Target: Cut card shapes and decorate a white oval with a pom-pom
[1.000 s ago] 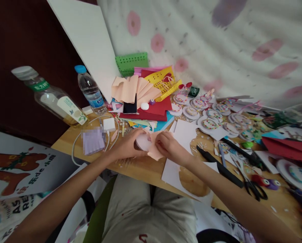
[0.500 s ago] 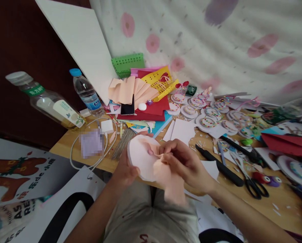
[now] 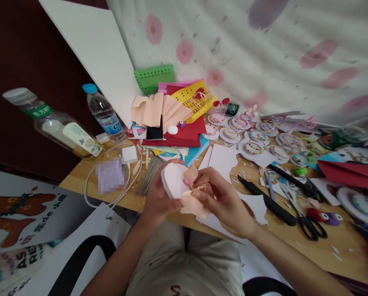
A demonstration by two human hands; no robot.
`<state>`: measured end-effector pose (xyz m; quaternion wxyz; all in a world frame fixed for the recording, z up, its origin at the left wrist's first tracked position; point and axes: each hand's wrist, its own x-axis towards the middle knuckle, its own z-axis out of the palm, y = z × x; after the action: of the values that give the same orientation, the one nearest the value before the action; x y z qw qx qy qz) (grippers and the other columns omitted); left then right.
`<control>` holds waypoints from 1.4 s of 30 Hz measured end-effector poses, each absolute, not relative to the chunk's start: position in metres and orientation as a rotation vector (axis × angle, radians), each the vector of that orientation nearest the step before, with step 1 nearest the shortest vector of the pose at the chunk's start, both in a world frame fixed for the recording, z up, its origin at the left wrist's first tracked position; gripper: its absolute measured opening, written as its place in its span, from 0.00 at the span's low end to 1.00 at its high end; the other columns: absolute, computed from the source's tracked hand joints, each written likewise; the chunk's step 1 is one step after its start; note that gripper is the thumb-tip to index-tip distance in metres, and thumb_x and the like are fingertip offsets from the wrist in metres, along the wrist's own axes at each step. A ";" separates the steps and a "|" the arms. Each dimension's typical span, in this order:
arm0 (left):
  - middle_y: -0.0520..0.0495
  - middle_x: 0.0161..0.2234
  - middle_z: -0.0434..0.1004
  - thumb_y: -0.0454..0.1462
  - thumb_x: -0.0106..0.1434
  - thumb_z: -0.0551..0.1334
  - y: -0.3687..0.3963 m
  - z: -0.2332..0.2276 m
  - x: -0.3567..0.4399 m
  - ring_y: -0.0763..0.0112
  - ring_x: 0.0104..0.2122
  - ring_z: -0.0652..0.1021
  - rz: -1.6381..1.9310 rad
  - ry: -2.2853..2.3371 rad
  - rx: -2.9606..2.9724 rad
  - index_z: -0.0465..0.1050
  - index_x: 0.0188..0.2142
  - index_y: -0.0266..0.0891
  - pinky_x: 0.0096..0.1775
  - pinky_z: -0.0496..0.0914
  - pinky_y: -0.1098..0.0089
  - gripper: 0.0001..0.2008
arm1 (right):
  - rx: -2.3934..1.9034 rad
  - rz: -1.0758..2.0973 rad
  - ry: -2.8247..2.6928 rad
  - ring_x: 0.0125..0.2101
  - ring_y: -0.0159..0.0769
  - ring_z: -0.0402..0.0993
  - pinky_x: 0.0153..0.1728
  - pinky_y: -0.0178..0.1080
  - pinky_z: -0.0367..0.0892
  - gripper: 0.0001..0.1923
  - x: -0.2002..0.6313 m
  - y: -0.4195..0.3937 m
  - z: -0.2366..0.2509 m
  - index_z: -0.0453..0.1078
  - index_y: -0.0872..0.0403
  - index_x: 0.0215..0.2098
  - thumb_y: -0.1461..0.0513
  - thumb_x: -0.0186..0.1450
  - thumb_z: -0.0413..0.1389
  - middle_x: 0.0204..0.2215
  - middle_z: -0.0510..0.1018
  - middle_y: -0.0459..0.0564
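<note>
Above the near edge of the wooden table, the left hand grips a pale paper disc from below, thumb over its lower rim. The right hand pinches a crumpled peach paper strip against the disc's right side (fingers bunched close). Right of the disc lie a black marker and scissors. Left of it sit a white charger and two water bottles, with coloured paper behind.
</note>
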<state>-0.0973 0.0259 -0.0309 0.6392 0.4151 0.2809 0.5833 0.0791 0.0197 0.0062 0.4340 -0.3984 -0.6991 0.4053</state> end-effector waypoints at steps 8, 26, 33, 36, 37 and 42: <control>0.40 0.56 0.69 0.50 0.43 0.75 0.025 -0.032 -0.095 0.51 0.50 0.74 1.294 0.673 0.970 0.66 0.56 0.45 0.45 0.73 0.61 0.42 | -1.092 0.980 -1.479 0.32 0.34 0.69 0.30 0.36 0.63 0.09 0.069 0.021 -0.013 0.61 0.51 0.31 0.58 0.69 0.53 0.32 0.73 0.48; 0.39 0.57 0.68 0.56 0.41 0.73 0.020 -0.026 -0.096 0.45 0.55 0.70 1.388 0.699 0.935 0.65 0.57 0.45 0.53 0.70 0.52 0.46 | -1.030 1.170 -1.570 0.39 0.35 0.73 0.36 0.37 0.69 0.05 0.089 0.016 0.012 0.64 0.49 0.37 0.58 0.70 0.53 0.43 0.77 0.51; 0.38 0.55 0.69 0.54 0.34 0.76 0.020 -0.031 -0.095 0.45 0.52 0.71 1.473 0.815 1.169 0.68 0.54 0.42 0.53 0.67 0.52 0.48 | -1.109 1.020 -1.461 0.27 0.33 0.71 0.23 0.34 0.65 0.07 0.081 0.000 -0.004 0.65 0.49 0.34 0.57 0.68 0.55 0.28 0.75 0.48; 0.39 0.56 0.69 0.51 0.33 0.78 0.023 -0.036 -0.095 0.46 0.54 0.70 1.499 0.909 1.271 0.68 0.55 0.44 0.55 0.65 0.53 0.48 | -1.119 1.227 -1.211 0.19 0.29 0.63 0.18 0.31 0.59 0.11 0.085 0.008 -0.013 0.62 0.50 0.31 0.54 0.65 0.58 0.20 0.67 0.41; 0.40 0.56 0.68 0.50 0.34 0.78 0.025 -0.037 -0.096 0.46 0.55 0.69 1.515 0.939 1.288 0.67 0.55 0.45 0.56 0.64 0.53 0.48 | -1.110 1.297 -1.099 0.19 0.29 0.64 0.19 0.31 0.60 0.12 0.090 0.012 -0.015 0.62 0.49 0.31 0.54 0.64 0.59 0.20 0.68 0.41; 0.39 0.55 0.69 0.53 0.38 0.76 0.029 -0.038 -0.103 0.46 0.55 0.70 1.608 0.881 1.315 0.67 0.55 0.44 0.56 0.63 0.50 0.45 | -1.113 1.281 -0.801 0.29 0.34 0.74 0.29 0.36 0.71 0.11 0.114 0.034 -0.016 0.66 0.49 0.35 0.58 0.58 0.63 0.29 0.75 0.44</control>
<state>-0.1030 0.0290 -0.0378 0.4283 0.5268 0.3528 0.6439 0.1139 0.0342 -0.0165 0.5912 -0.4782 -0.3443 0.5507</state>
